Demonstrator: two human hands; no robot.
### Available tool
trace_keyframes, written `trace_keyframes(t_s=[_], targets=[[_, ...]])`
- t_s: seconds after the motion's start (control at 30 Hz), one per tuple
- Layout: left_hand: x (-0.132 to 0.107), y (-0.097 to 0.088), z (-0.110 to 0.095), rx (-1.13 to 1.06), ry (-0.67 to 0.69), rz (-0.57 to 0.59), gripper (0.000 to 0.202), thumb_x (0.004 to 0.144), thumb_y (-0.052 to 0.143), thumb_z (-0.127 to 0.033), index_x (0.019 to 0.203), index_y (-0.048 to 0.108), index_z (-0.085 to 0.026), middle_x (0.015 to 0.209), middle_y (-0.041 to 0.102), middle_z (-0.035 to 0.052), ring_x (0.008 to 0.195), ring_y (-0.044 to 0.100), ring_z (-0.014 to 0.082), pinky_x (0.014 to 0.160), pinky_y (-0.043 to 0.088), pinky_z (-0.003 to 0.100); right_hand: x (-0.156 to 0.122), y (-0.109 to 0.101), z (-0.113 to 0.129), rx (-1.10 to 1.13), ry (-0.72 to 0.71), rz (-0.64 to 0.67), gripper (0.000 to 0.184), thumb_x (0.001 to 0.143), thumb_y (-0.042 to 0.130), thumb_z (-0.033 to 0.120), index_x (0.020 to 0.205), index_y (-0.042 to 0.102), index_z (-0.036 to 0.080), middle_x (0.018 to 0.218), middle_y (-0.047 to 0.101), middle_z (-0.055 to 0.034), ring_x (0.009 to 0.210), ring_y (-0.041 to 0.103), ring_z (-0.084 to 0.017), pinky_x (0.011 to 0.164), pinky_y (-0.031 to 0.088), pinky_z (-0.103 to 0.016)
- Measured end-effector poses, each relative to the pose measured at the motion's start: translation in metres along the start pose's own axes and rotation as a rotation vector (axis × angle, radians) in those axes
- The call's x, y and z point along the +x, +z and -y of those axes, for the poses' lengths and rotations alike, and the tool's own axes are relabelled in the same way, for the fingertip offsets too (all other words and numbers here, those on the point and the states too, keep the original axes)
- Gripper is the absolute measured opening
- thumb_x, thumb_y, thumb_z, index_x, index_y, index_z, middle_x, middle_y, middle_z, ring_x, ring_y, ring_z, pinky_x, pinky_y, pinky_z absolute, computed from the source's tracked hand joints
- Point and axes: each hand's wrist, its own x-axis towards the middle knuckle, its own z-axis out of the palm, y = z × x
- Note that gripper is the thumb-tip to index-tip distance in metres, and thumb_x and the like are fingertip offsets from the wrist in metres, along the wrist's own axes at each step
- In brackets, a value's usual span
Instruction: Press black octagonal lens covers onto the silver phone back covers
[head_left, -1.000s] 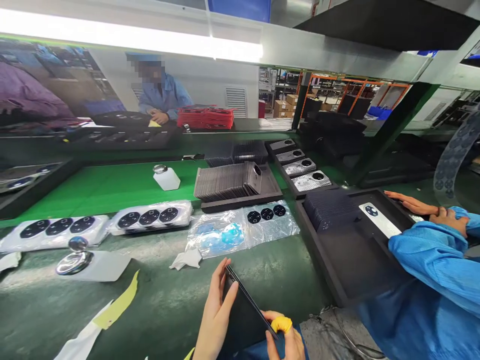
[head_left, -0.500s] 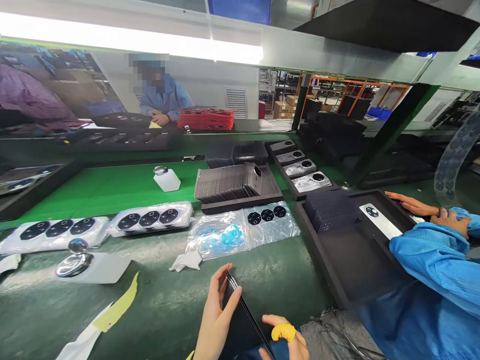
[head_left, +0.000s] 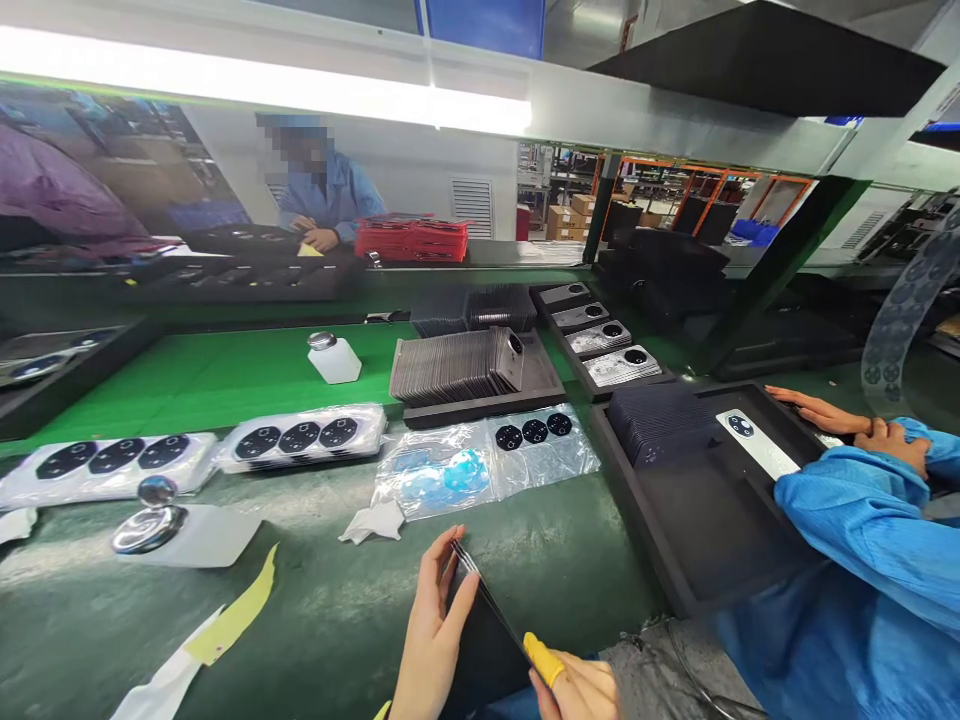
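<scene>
Thin dark phone back panels (head_left: 495, 607), seen almost edge-on, slant down from upper left to lower right above the bench's near edge. Around their upper end my left hand (head_left: 430, 630) is closed, thumb on one side and fingers on the other. A yellow finger cot covers one finger of my right hand (head_left: 581, 685), which pinches the lower end. The panels' faces are turned away from view. Beyond them lies a clear plastic sheet (head_left: 547, 470) with three black round camera pieces, with a crumpled white wipe (head_left: 373, 522) to its left.
A co-worker's blue sleeve (head_left: 862, 500) reaches over a black tray (head_left: 637, 540) holding a white phone panel (head_left: 757, 445). White pump bottles (head_left: 206, 535), bagged camera pieces (head_left: 300, 438), a yellow strip (head_left: 240, 610) and a rack of panels (head_left: 450, 368) stand on the bench.
My right hand has closed in on the panels' lower end, its yellow-covered finger now lying along their edge. The left hand keeps its hold in nearly the same place.
</scene>
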Motion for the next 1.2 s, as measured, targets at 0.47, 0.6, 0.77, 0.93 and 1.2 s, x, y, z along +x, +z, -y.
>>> trace_keyframes(t_s=[0.47, 0.6, 0.77, 0.93, 1.2], targets=[[0.0, 0.007, -0.013, -0.325, 0.051, -0.164, 0.042, 0.071, 0.069, -0.058, 0.099, 0.066, -0.026, 0.106, 0.067, 0.0035, 0.101, 0.063, 0.023, 0.089, 0.052, 0.033, 0.223, 0.017, -0.095, -0.384, 0.39, 0.207, 0.037, 0.098, 0.034, 0.026, 0.107, 0.066, 0.01, 0.07, 0.071, -0.0108, 0.065, 0.07, -0.021, 0.06, 0.05, -0.026], [0.003, 0.008, -0.01, -0.331, 0.06, -0.14, 0.04, 0.073, 0.067, -0.058, 0.097, 0.068, -0.027, 0.105, 0.068, 0.0041, 0.1, 0.064, 0.0222, 0.082, 0.055, 0.029, 0.262, 0.052, -0.118, -0.405, 0.453, 0.278, 0.033, 0.098, 0.037, 0.027, 0.11, 0.063, 0.01, 0.078, 0.072, -0.0146, 0.074, 0.071, -0.025, 0.066, 0.05, -0.029], [0.004, 0.012, -0.003, -0.36, 0.055, -0.176, 0.039, 0.07, 0.069, -0.058, 0.092, 0.07, -0.026, 0.103, 0.069, 0.0064, 0.095, 0.065, 0.0236, 0.074, 0.058, 0.029, 0.277, 0.087, -0.131, -0.398, 0.47, 0.344, 0.03, 0.096, 0.043, 0.033, 0.106, 0.062, 0.011, 0.08, 0.072, -0.0175, 0.081, 0.071, -0.028, 0.071, 0.051, -0.033], [0.001, 0.017, -0.002, -0.369, 0.034, -0.207, 0.042, 0.069, 0.068, -0.062, 0.091, 0.071, -0.026, 0.101, 0.069, 0.0068, 0.093, 0.066, 0.0245, 0.071, 0.058, 0.029, 0.281, 0.108, -0.132, -0.353, 0.464, 0.399, 0.028, 0.094, 0.049, 0.037, 0.1, 0.063, 0.013, 0.084, 0.072, -0.0182, 0.086, 0.07, -0.028, 0.072, 0.051, -0.034], [-0.002, 0.014, -0.005, -0.335, 0.056, -0.164, 0.042, 0.07, 0.067, -0.061, 0.091, 0.072, -0.025, 0.099, 0.07, 0.008, 0.09, 0.066, 0.0259, 0.068, 0.059, 0.031, 0.27, 0.1, -0.135, -0.217, 0.447, 0.439, 0.03, 0.085, 0.061, 0.048, 0.096, 0.063, 0.021, 0.101, 0.07, -0.0098, 0.099, 0.066, -0.024, 0.079, 0.051, -0.032]])
